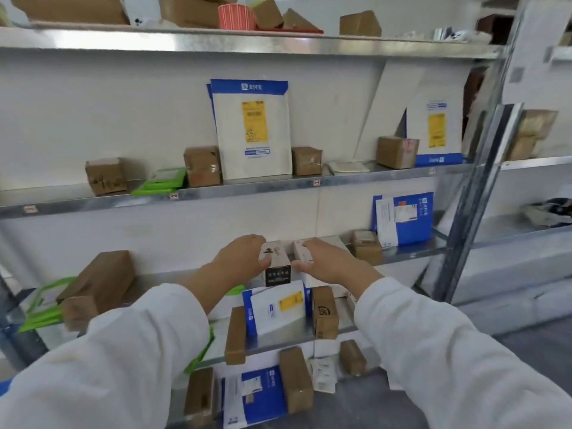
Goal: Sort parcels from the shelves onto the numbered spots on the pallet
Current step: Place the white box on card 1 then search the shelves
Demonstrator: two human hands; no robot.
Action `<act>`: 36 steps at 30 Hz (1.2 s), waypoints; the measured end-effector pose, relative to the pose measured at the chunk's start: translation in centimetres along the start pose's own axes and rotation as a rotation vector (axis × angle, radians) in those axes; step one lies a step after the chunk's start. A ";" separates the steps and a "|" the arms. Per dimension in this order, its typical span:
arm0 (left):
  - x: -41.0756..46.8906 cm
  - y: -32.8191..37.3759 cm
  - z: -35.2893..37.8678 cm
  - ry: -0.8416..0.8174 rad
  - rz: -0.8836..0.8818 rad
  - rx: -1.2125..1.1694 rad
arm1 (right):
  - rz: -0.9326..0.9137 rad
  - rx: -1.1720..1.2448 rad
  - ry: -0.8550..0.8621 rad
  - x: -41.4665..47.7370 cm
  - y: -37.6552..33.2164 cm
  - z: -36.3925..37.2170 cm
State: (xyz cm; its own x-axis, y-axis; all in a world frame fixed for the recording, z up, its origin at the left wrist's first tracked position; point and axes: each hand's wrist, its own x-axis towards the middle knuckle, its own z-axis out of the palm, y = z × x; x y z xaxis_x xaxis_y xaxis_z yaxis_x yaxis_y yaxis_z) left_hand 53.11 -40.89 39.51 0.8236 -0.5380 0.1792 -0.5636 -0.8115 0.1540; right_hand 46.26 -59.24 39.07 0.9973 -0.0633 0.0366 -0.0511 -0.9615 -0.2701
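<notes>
Evidently, small white black-ended cardboard carton (277, 264) is gripped by left hand (243, 258) — hold of right hand (329, 263) unclear; level lift advised.

One camera sits on the person's head. It looks forward and a little down at the metal shelves (278, 187), straight at their front. It is close: both arms stretch out from the bottom corners to a shelf. The left hand (244, 258) and right hand (325, 261) meet at a small box (278, 273) just below the middle. The wide view bends the shelf edges, and the floor (532, 339) shows low on the right.
</notes>
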 end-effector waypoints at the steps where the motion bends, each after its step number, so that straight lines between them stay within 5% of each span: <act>1: 1.6 0.4 0.8 -0.018 0.006 -0.018 | 0.014 -0.001 -0.004 0.6 1.2 -0.1; 24: 30.8 1.7 18.4 -0.268 0.073 -0.106 | 0.248 -0.012 -0.154 22.9 22.1 4.3; 36: 37.9 3.0 26.4 -0.197 -0.121 -0.126 | 0.155 0.081 -0.259 33.4 30.1 10.4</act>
State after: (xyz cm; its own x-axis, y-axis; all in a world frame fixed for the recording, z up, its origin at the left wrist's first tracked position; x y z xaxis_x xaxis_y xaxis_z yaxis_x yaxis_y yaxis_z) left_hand 84.33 -69.72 21.15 0.8747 -0.4832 -0.0389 -0.4537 -0.8443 0.2850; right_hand 78.63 -87.52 22.20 0.9587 -0.1277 -0.2543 -0.2100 -0.9205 -0.3294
